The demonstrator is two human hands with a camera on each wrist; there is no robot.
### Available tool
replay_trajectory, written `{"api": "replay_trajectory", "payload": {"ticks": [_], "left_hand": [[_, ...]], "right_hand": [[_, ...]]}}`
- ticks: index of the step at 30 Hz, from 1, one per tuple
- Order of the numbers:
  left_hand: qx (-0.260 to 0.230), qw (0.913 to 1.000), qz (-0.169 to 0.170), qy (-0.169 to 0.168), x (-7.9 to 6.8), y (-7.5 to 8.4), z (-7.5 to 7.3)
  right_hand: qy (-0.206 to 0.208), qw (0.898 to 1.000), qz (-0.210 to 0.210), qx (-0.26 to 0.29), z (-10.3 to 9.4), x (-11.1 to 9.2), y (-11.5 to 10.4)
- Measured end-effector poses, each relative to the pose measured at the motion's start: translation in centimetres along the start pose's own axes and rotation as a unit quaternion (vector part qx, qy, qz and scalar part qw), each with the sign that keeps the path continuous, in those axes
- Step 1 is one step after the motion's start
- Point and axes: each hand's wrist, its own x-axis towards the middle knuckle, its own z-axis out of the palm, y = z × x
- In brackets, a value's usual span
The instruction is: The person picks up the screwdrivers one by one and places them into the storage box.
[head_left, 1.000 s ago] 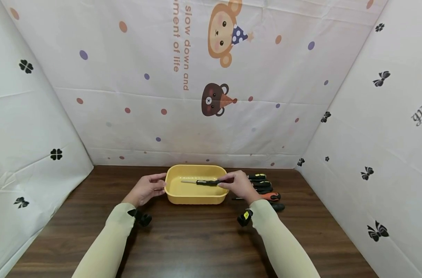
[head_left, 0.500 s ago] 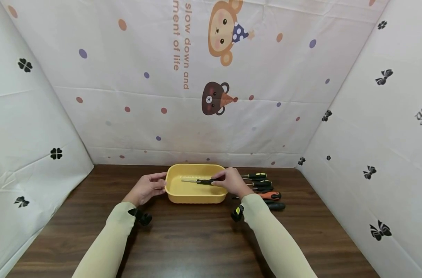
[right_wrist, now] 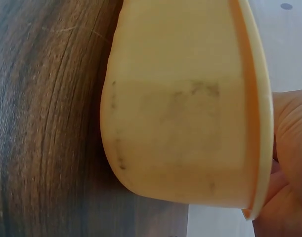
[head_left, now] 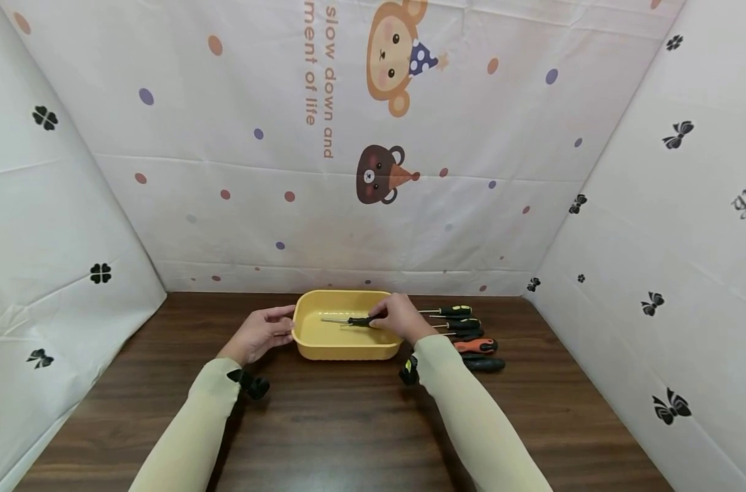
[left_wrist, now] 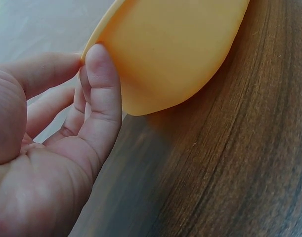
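A yellow plastic tub [head_left: 347,352] sits near the back of the wooden table. At its left end my left hand [head_left: 264,333] holds the rim, thumb at the top edge and fingertips against the outer wall, as the left wrist view shows. Reaching over the right end, my right hand [head_left: 400,318] pinches the dark handle of a screwdriver [head_left: 359,321]. Its metal shaft points left, low inside the tub. In the right wrist view the tub wall [right_wrist: 180,108] hides the screwdriver and most of the right hand [right_wrist: 291,148].
Right of the tub lie several screwdrivers: black-and-yellow-handled ones [head_left: 456,311], an orange-handled one [head_left: 479,346] and a dark-handled one [head_left: 485,365]. White printed cloth [head_left: 256,219] stands behind and at both sides of the table [head_left: 324,424].
My right hand has moved left and lower into the tub, still pinching the screwdriver. More of the tools on the right are uncovered. The left hand has stayed put.
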Motion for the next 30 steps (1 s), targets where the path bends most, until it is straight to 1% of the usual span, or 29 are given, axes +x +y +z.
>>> {"api": "replay_trajectory", "payload": {"ticks": [4,12,21,30], "left_hand": [[-0.002,1.0,0.0,-0.001,0.0,0.1,0.0],[-0.002,1.0,-0.004,-0.002,0.0,0.1,-0.1],[0.001,1.0,0.002,-0.006,0.0,-0.1,-0.1],[0.001,1.0,0.0,-0.002,0.0,0.0,-0.1]], "right_hand": [[-0.014,1.0,0.005,-0.005,0.1,0.2,-0.2],[-0.032,0.998,-0.007,-0.044,0.3,0.7,-0.6],[-0.068,0.995,-0.004,-0.076,0.7,1.4,-0.7],[-0.068,0.988,-0.02,-0.138,1.4,2.0,-1.1]]}}
